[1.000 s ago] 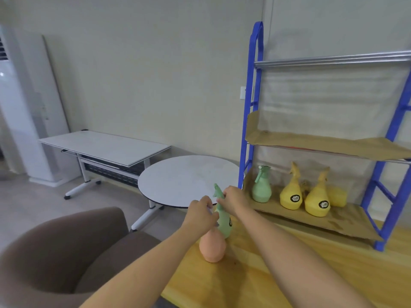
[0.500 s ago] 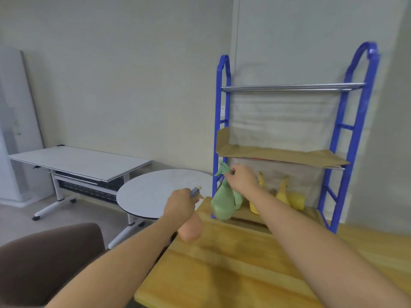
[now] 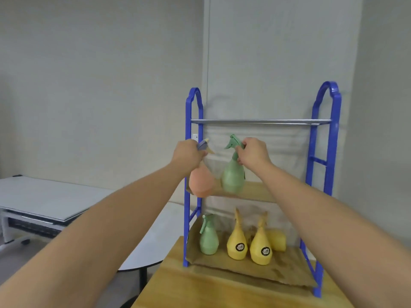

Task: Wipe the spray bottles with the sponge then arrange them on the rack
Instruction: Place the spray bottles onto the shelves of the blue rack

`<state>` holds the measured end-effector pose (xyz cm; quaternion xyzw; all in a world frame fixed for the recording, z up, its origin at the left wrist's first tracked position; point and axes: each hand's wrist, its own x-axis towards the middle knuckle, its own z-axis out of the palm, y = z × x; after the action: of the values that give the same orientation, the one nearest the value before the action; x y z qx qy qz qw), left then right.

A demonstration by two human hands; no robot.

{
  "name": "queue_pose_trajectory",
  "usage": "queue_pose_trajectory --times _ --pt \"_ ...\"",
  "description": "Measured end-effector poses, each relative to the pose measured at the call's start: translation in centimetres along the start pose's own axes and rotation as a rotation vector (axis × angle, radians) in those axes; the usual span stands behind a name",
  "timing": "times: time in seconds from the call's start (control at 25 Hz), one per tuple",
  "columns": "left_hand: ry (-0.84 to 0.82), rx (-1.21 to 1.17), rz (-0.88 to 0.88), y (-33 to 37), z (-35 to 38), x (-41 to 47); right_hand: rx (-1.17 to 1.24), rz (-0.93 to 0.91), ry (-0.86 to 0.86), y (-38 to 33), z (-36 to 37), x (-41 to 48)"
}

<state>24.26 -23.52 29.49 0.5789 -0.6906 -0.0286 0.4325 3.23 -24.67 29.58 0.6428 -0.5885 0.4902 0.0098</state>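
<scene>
Notably, the only markings in view are round black labels with pale print on the two yellow bottles (image 3: 237,241) of the bottom shelf (image 3: 255,268); the print is too small and blurred to read. The green bottle (image 3: 208,237) beside them, at the left of that shelf, shows no label on its visible side; a yellow block (image 3: 277,239), possibly the sponge, lies behind the right-hand yellow bottle, touching or nearly touching it.

Both arms are raised and stretched forward toward the blue rack (image 3: 323,152), which stands on the wooden table (image 3: 200,287). The left hand (image 3: 188,153) is clenched around the neck of a peach bottle (image 3: 202,182), just under its grey trigger head; the bottle hangs from the grip at the left upright, level with the middle shelf (image 3: 259,192); whether its base touches the shelf edge cannot be told. The right hand (image 3: 253,153) grasps a second green bottle (image 3: 233,178) at the neck and trigger, fingers (image 3: 240,148) curled over the spray head, nozzle pointing left; its base sits at or just over the left part of the middle shelf, just right of the peach bottle; the two bodies are near each other, apparently apart.

The top rail (image 3: 260,121) carries nothing; a round white table (image 3: 153,245) and a white desk (image 3: 44,196) stand to the left.
</scene>
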Motion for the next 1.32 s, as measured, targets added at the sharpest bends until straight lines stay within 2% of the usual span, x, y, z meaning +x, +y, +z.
queue_pose_trajectory --times 0.28,0.52,0.64,0.8,0.92,1.0,1.08,1.2,1.32 --pt "0.006 0.041 -0.040 -1.5 6.6 8.6 -0.084 0.037 -0.014 4.1 3.9 6.7" --pt "-0.001 -0.108 -0.061 -4.3 11.1 8.3 -0.036 0.049 -0.080 8.0 8.3 5.5" --pt "-0.048 -0.066 -0.067 -5.5 12.6 6.8 -0.042 0.097 -0.077 9.4 9.2 4.2" --pt "0.035 -0.098 -0.051 -4.6 12.3 3.0 -0.014 0.110 0.015 9.2 8.5 1.2" --pt "0.131 -0.198 0.109 -3.9 11.7 -2.7 0.027 -0.083 0.158 8.3 7.4 -3.0" --pt "0.151 -0.249 0.201 -4.1 11.6 -7.2 0.076 -0.183 0.186 8.0 7.1 -6.7" --pt "0.121 -0.276 0.179 -5.0 12.0 -11.3 0.115 -0.199 0.166 8.1 7.1 -10.8" --pt "0.013 -0.249 0.033 -7.7 13.5 -14.8 0.085 -0.173 0.072 9.6 8.4 -15.3" --pt "-0.096 -0.106 -0.009 -10.7 15.1 -15.0 0.018 -0.070 -0.052 12.3 10.1 -17.1"
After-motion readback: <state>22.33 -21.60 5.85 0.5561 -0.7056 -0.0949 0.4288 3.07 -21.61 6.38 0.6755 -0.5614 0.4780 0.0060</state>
